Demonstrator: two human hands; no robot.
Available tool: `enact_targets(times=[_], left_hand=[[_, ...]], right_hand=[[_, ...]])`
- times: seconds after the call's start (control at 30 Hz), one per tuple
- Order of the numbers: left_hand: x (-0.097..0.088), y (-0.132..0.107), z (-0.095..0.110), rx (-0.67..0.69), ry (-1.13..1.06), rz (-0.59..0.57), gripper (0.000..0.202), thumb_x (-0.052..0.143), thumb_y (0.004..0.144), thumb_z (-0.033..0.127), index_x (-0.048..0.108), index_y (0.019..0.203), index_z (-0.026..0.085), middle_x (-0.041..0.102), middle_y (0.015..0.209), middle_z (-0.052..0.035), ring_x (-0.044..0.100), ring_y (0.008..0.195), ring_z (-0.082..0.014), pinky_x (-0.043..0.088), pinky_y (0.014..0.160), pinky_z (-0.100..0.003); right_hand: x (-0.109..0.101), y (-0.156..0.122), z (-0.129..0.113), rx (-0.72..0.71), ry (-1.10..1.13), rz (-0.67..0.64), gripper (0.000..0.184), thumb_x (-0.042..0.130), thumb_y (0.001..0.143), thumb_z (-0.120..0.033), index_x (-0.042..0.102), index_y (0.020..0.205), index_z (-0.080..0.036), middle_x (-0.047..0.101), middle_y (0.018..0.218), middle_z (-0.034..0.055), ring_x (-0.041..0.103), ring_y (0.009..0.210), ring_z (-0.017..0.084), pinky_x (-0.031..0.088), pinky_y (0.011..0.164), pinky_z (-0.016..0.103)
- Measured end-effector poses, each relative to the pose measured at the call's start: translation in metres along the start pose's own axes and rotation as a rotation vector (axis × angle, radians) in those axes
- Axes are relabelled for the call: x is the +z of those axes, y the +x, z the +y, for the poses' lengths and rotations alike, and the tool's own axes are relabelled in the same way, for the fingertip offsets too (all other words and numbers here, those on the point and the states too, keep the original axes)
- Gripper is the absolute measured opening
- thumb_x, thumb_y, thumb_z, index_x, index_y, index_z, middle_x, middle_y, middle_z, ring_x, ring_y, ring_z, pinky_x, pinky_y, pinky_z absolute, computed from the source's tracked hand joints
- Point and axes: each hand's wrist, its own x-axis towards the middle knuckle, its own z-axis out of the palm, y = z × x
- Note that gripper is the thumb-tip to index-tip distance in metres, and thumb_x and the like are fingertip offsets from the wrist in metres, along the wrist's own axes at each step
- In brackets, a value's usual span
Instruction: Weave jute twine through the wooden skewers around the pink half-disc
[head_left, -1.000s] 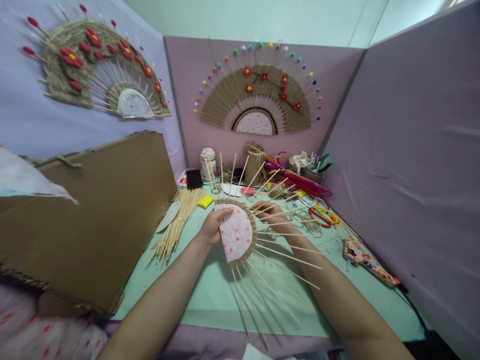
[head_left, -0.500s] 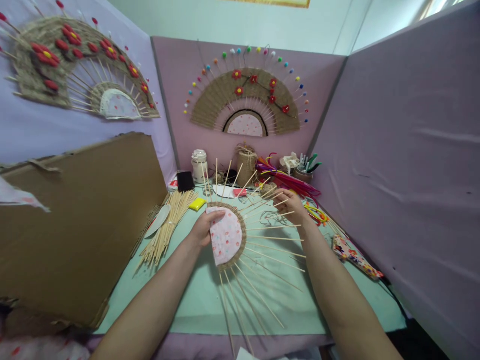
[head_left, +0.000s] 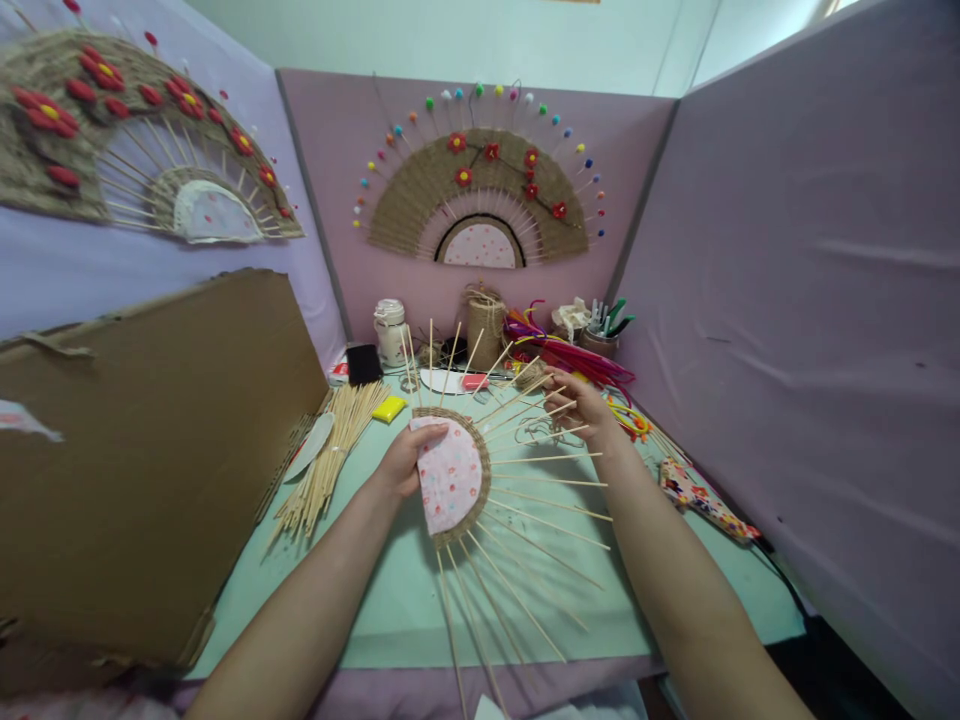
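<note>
My left hand point(head_left: 409, 458) grips the straight edge of a half-round fan piece, its thumb lying across the white patterned cloth centre point(head_left: 451, 475). A woven twine band point(head_left: 484, 466) borders the cloth. Thin wooden sticks point(head_left: 551, 485) fan out from the band to the top, right and bottom. At the upper right stick ends, my right hand point(head_left: 581, 403) has its fingers curled around a stick; the fingers partly hide the contact. Grey twine point(head_left: 536, 432) lies on the table behind the sticks, close to that hand.
A bundle of sticks point(head_left: 330, 465) and a yellow packet point(head_left: 389, 408) lie left, beside a cardboard sheet point(head_left: 157, 470). A twine roll point(head_left: 486, 330), a jar point(head_left: 391, 333) and pink pipe cleaners point(head_left: 574, 360) stand behind. A patterned glue gun point(head_left: 705, 500) lies right. Finished fans point(head_left: 480, 185) hang behind.
The view has shifted slightly right, so the background sits further left. My left hand still holds the fan piece; my right fingers have shifted a little at the stick ends.
</note>
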Motion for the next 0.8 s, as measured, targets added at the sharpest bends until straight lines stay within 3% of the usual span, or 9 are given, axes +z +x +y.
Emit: enact_targets(times=[0.17, 0.37, 0.6, 0.8], left_hand=[[0.001, -0.001, 0.0, 0.001, 0.025, -0.029, 0.01, 0.064, 0.066, 0.012, 0.066, 0.074, 0.007, 0.071, 0.072, -0.011, 0.067, 0.063, -0.02, 0.053, 0.065, -0.03], [0.001, 0.0, -0.002, 0.006, 0.021, -0.003, 0.009, 0.062, 0.068, 0.01, 0.066, 0.075, 0.007, 0.071, 0.072, -0.0104, 0.067, 0.065, -0.0201, 0.054, 0.065, -0.031], [-0.001, 0.002, 0.001, 0.03, -0.013, 0.009, 0.011, 0.063, 0.067, 0.01, 0.066, 0.077, 0.007, 0.071, 0.073, -0.0105, 0.067, 0.066, -0.0203, 0.054, 0.067, -0.032], [-0.004, 0.002, 0.005, 0.039, -0.048, 0.06, 0.009, 0.062, 0.066, 0.009, 0.065, 0.075, 0.007, 0.071, 0.071, -0.0109, 0.067, 0.064, -0.0207, 0.054, 0.065, -0.032]], right_hand=[[0.007, -0.004, -0.004, -0.066, 0.127, -0.033, 0.018, 0.057, 0.071, -0.021, 0.06, 0.089, -0.022, 0.063, 0.079, -0.0045, 0.019, 0.033, 0.0, 0.025, 0.034, 0.017], [0.005, -0.005, -0.004, -0.183, 0.119, -0.029, 0.012, 0.06, 0.074, -0.03, 0.06, 0.081, -0.021, 0.058, 0.067, -0.0062, 0.025, 0.035, 0.001, 0.025, 0.034, 0.018], [-0.001, -0.002, 0.001, -0.144, 0.127, 0.024, 0.021, 0.065, 0.073, -0.041, 0.058, 0.075, -0.021, 0.054, 0.06, -0.0057, 0.035, 0.038, 0.003, 0.027, 0.036, 0.017], [0.002, 0.002, 0.007, -0.095, 0.089, 0.043, 0.028, 0.063, 0.074, -0.046, 0.052, 0.074, -0.02, 0.05, 0.055, -0.0075, 0.021, 0.032, 0.001, 0.021, 0.033, 0.017]])
